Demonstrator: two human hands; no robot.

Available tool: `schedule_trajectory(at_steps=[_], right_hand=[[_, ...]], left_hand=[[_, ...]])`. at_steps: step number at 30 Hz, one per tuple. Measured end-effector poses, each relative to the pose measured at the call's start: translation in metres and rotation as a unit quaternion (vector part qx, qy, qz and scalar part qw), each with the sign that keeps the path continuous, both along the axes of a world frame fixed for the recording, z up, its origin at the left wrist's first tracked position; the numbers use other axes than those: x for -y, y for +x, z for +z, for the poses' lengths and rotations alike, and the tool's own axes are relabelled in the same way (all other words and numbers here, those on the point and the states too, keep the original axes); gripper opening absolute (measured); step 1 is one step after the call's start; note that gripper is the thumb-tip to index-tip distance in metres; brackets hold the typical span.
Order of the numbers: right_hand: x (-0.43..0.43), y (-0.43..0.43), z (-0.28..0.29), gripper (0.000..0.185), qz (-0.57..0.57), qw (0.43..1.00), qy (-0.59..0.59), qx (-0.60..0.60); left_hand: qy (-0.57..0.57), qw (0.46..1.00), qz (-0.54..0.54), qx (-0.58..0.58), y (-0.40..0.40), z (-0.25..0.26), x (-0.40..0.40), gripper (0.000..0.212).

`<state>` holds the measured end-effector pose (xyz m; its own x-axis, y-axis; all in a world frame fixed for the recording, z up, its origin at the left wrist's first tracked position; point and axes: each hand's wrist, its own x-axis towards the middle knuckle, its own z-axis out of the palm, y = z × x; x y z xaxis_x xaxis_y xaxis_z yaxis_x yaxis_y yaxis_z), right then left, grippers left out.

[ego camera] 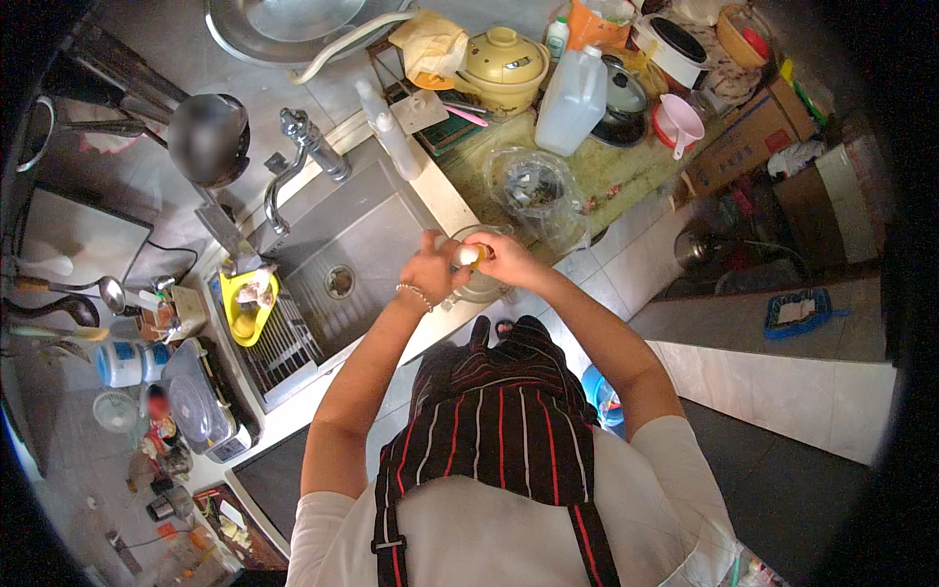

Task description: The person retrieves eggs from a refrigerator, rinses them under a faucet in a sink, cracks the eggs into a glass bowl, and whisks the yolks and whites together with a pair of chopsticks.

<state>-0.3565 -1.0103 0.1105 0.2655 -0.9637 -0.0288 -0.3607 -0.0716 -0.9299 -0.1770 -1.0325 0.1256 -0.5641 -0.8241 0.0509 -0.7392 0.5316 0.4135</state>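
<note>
Over a clear round bowl (482, 287) at the sink's right edge, my left hand (433, 270) holds a cracked egg (466, 255) with a white shell. Opposite it, my right hand (501, 257) grips the other side of the egg. Orange-yellow yolk shows between the fingers of both hands. How far the shell halves are apart cannot be told. Just behind the hands, a clear plastic bag (533, 183) with dark contents lies open on the green counter.
The steel sink (367, 213) with its faucet (304, 147) is at the left, a yellow basket (247, 308) on its rack. Behind the bag stand a plastic jug (574, 103), a yellow lidded pot (503, 70) and a pink cup (676, 123). Pump bottles (396, 147) stand beside the sink.
</note>
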Motion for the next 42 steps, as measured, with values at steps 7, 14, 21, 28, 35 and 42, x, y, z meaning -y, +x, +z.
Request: schedule_trajectory(at_steps=[7,14,21,28,35,42], right_hand=[[0.003,-0.015,0.021,0.036,0.062,0.976,-0.148,-0.149],[-0.001,-0.027,0.052,0.041,0.045,0.96,-0.174,-0.217],[-0.009,-0.03,0.078,0.044,0.001,0.974,-0.107,-0.202],[-0.013,-0.028,0.083,0.042,-0.02,0.998,-0.052,-0.004],[-0.022,0.014,0.058,0.042,-0.044,0.964,-0.052,0.256],[-0.01,-0.001,0.039,0.039,-0.107,0.948,-0.017,0.298]], left_hand=[[-0.049,0.998,-0.038,0.017,0.006,0.014,0.007,0.045],[-0.072,0.995,-0.04,0.053,0.005,0.049,0.005,0.04],[-0.042,0.999,-0.001,0.03,0.018,0.045,0.004,0.04],[0.087,0.977,0.014,-0.192,0.024,0.039,0.004,0.042],[0.117,0.944,0.02,-0.307,0.019,0.028,0.002,0.041],[0.04,0.971,0.02,-0.234,0.02,0.026,-0.003,0.045]])
